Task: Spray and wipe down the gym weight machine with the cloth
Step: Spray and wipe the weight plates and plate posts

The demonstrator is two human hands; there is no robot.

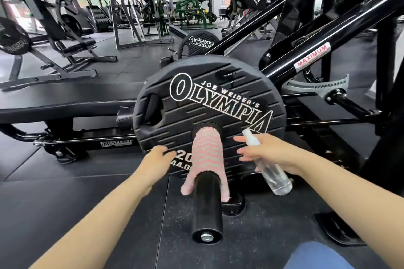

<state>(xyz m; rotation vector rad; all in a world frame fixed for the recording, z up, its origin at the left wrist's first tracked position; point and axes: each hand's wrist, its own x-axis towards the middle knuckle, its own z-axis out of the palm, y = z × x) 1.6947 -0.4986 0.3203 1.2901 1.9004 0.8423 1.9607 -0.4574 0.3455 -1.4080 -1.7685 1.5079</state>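
Cloth (206, 155) draped over the sleeve (207, 207); my left hand (158, 158) loose beside it, right hand (265, 152) seemingly holding the bottle (273, 176). I'd spray, then wipe outward.

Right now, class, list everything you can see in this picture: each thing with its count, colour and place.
weight plate: one, black with white lettering, on the bar, centre
bar: one, black, pointing toward the camera
cloth: one, pink and grey, draped over the bar
spray bottle: one, clear, right of the bar
bench: one, black, left
other gym machines: several, green or grey, background
left hand: open, at the plate's lower edge
right hand: holds the spray bottle
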